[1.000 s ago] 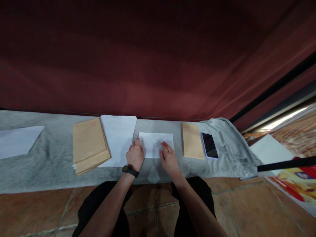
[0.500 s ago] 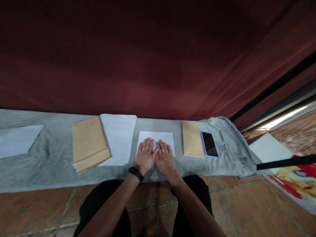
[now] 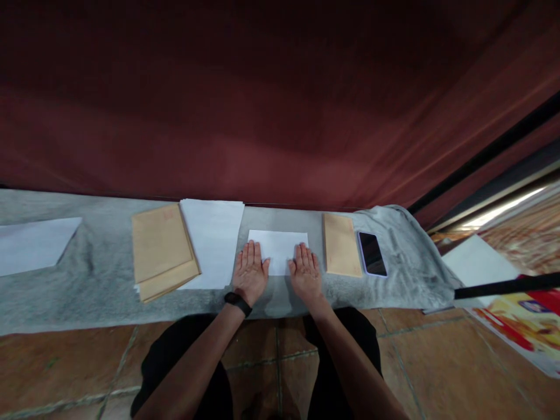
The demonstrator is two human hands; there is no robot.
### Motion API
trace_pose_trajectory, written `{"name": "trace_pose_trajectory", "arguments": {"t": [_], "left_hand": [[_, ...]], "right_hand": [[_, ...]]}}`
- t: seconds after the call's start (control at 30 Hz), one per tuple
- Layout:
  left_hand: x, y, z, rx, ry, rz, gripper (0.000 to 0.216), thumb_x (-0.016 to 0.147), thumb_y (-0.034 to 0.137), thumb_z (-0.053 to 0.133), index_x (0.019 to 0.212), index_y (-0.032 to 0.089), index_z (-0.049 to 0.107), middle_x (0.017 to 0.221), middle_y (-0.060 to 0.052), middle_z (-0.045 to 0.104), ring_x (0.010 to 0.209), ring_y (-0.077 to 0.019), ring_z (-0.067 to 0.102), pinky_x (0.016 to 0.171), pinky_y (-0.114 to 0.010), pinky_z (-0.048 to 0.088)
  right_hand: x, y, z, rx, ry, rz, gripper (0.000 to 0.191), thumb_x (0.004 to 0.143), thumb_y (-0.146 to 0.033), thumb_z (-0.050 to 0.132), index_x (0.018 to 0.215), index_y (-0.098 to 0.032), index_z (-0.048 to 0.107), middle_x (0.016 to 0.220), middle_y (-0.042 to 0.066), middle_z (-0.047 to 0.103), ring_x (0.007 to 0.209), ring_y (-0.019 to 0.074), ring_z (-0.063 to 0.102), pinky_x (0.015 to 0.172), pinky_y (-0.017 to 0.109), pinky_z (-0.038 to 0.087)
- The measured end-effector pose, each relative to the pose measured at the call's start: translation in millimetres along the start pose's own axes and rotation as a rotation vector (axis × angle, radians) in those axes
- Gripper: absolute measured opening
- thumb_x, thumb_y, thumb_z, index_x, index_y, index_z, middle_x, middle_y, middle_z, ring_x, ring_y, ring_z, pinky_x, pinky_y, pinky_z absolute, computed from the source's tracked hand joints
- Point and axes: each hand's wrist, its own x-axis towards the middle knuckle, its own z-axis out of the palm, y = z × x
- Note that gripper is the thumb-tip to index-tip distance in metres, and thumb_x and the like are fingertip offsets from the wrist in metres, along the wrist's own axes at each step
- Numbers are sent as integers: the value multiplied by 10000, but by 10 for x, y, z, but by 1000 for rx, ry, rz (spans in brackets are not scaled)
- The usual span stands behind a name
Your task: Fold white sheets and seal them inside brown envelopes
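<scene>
On my head feed the white paper (image 3: pixel 281 256), probably folded, lies mid-bench (image 3: pixel 105 286) between both hands. Left hand (image 3: pixel 251 271) and right hand (image 3: pixel 305 271) are flat, fingers extended, nothing gripped, each over one end of it. I'd expect it light, bendy, quick to crease, a bit slidey; best pinch is the exposed far edge. Surface is soft gray cloth, rumpled at right, so poor backing for sharp folds. Dark red curtain (image 3: pixel 280 128) behind, brown tiled floor (image 3: pixel 441 356) below.
</scene>
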Motion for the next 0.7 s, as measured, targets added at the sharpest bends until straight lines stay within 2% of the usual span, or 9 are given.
{"name": "trace_pose_trajectory", "arguments": {"t": [0.17, 0.3, 0.43, 0.57, 0.7], "left_hand": [[5, -32, 2, -9, 24, -7, 630, 1030, 368, 300, 1559, 28, 332, 1636, -208, 330, 1539, -308, 277, 1257, -497, 222], [6, -21, 3, 2, 27, -19, 627, 1026, 365, 312, 1560, 37, 335, 1641, -205, 320, 1535, -309, 287, 1255, -498, 228], [1, -10, -9, 1, 20, -12, 629, 1023, 358, 314, 1552, 18, 341, 1641, -217, 308, 1539, -311, 274, 1260, -490, 214], [5, -10, -14, -10, 24, -19, 632, 1017, 356, 325, 1565, 41, 322, 1645, -200, 309, 1540, -307, 274, 1258, -499, 213], [5, -6, -23, -5, 14, -21, 628, 1016, 350, 325, 1558, 33, 336, 1642, -199, 318, 1540, -300, 277, 1262, -481, 207]], "right_hand": [[-30, 118, 15, -24, 60, 23, 540, 1079, -308, 320, 1528, -21, 402, 1574, 229, 430, 1460, 293, 411, 1186, 472, 327], [-11, 195, -32, -4, 63, 38, 521, 1054, -286, 377, 1513, -43, 423, 1531, 225, 492, 1405, 298, 466, 1143, 475, 377], [194, 247, -179, -4, -51, 150, 504, 1008, -231, 440, 1484, -68, 464, 1373, 209, 626, 1238, 295, 587, 1066, 436, 437], [485, 252, -296, 30, -209, 306, 402, 992, -229, 467, 1356, -92, 570, 1219, 180, 689, 1129, 243, 649, 965, 324, 483], [655, 270, -301, 45, -250, 378, 316, 986, -256, 493, 1237, -119, 626, 1084, 135, 733, 981, 219, 704, 842, 283, 508]]}}
